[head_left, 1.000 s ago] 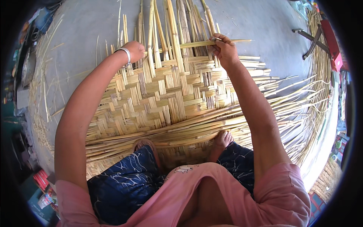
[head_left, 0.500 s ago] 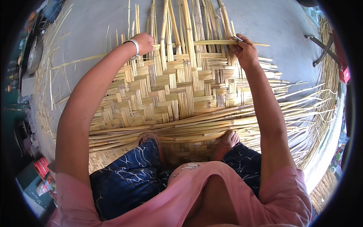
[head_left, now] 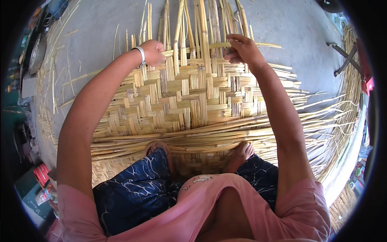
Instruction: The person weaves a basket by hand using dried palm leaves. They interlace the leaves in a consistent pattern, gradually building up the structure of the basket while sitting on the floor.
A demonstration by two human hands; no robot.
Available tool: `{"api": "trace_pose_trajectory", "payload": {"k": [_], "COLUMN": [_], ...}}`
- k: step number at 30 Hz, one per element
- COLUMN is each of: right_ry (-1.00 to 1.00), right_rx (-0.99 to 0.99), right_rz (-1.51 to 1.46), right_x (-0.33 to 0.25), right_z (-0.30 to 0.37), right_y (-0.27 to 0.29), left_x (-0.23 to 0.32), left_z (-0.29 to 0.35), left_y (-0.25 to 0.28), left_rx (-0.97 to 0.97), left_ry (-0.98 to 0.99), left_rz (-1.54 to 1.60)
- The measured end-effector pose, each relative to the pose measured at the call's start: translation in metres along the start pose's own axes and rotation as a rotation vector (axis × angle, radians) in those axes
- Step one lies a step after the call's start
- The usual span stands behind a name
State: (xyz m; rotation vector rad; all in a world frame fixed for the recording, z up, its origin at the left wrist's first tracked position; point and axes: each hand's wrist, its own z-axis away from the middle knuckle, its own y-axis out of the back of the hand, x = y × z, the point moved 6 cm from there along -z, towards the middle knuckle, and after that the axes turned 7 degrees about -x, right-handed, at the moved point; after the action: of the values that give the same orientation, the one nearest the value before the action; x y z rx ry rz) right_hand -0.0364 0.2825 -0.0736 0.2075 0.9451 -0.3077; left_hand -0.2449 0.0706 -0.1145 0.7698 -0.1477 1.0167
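A mat (head_left: 169,101) of flattened yellow reed strips lies before me, its long upright strips (head_left: 204,32) fanning out at the far edge. One crosswise reed strip (head_left: 264,44) runs among these uprights, just beyond the finished weave. At the left end of that strip, my left hand (head_left: 154,53), with a silver bangle at the wrist, is closed on it. My right hand (head_left: 244,49) hovers over the strip's right part, fingers apart, index finger above and thumb below. Its fingertips partly hide the uprights there.
Across the mat by my feet (head_left: 243,151) lies a bundle of loose reed strips (head_left: 193,135). More reeds (head_left: 348,72) are heaped along the right side. A dark metal stand (head_left: 347,58) stands at the far right, and household clutter (head_left: 40,175) lines the left edge.
My right hand has slid left along the crosswise strip, and its fingers have loosened from a pinch. My left hand has moved slightly nearer, staying at the strip's left end.
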Motion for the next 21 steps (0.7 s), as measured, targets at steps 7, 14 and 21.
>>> {"api": "trace_pose_trajectory", "payload": {"k": [7,14,21], "right_ry": [0.211,0.041,0.061], "right_rx": [0.107,0.038,-0.158], "right_rz": [0.377,0.187,-0.096], "right_x": [-0.027,-0.036,-0.053], "right_z": [-0.083,-0.116,-0.101], "right_y": [-0.032,-0.045,-0.051], "left_x": [0.006,0.006,0.009], "left_z": [0.002,0.002,-0.008], "left_y": [0.004,0.006,0.022], "left_rx": [0.079,0.095,0.18], "left_ry": [-0.04,-0.097,-0.151], "left_rz": [0.242,0.321,0.34]}}
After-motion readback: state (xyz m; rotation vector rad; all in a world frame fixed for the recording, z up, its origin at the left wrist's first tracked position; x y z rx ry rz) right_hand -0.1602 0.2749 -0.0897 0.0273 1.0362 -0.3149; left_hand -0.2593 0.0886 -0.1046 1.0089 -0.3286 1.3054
